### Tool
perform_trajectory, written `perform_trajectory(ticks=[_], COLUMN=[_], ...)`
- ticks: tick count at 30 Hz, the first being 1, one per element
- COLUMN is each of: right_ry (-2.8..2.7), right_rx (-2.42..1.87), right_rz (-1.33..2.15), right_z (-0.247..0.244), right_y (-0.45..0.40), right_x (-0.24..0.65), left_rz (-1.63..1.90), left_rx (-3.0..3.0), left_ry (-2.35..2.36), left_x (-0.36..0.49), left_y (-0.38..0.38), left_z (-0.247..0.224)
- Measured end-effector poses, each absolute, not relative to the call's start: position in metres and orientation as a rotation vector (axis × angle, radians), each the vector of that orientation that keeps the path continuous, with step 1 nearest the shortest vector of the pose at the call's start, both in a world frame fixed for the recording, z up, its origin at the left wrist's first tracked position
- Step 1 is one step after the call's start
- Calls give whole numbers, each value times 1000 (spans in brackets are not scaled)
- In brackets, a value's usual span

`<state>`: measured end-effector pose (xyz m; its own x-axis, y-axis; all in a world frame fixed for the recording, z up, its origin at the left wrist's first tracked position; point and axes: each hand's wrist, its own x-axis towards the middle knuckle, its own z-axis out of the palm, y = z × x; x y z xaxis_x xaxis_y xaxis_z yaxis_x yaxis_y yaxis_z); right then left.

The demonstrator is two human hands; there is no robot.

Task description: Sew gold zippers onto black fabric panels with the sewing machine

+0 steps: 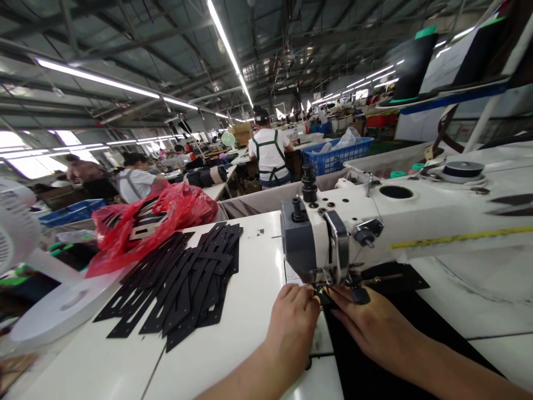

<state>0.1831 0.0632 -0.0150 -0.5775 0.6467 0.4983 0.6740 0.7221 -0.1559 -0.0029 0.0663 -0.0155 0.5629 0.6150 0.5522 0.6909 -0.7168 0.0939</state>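
A white sewing machine [358,222] stands on the white table, its needle area low at the centre right. Just left of the presser foot is my left hand [295,314], fingers curled together; what they pinch is too small to make out. My right hand [366,316] lies with its fingers stretched flat on black fabric [400,339], right of the needle area and partly behind the machine's foot parts. The fabric spreads beneath my right forearm toward the front edge. To the left, many black cut strips [187,283] lie in a loose pile.
A red plastic bag [154,216] with cut pieces sits behind the pile, beside a white fan [50,300]. Thread cones [412,66] stand on a rack at upper right. Beyond the table are a blue crate [337,157] and a seated person [268,153] facing away.
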Motion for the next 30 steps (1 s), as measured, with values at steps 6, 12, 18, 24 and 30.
perform_trajectory(ticks=[6, 12, 18, 24, 30], right_ry=[-2358, -2371, -2359, -2407, -2297], right_rx=[-1000, -1008, -1020, -1021, -1089], right_rz=[-78, -114, -137, -275, -790], right_z=[-14, -17, -20, -16, -12], right_y=[65, 68, 68, 75, 38], right_x=[183, 183, 183, 188, 220], left_rz=[-883, -896, -903, -923, -948], left_rx=[-2634, -2641, -2574, -2562, -2686], left_ry=[-1100, -1134, -1183, -1243, -1284], left_x=[-3, -3, -1, 1, -11], left_y=[69, 71, 73, 74, 59], left_z=[-16, -19, -21, -24, -4])
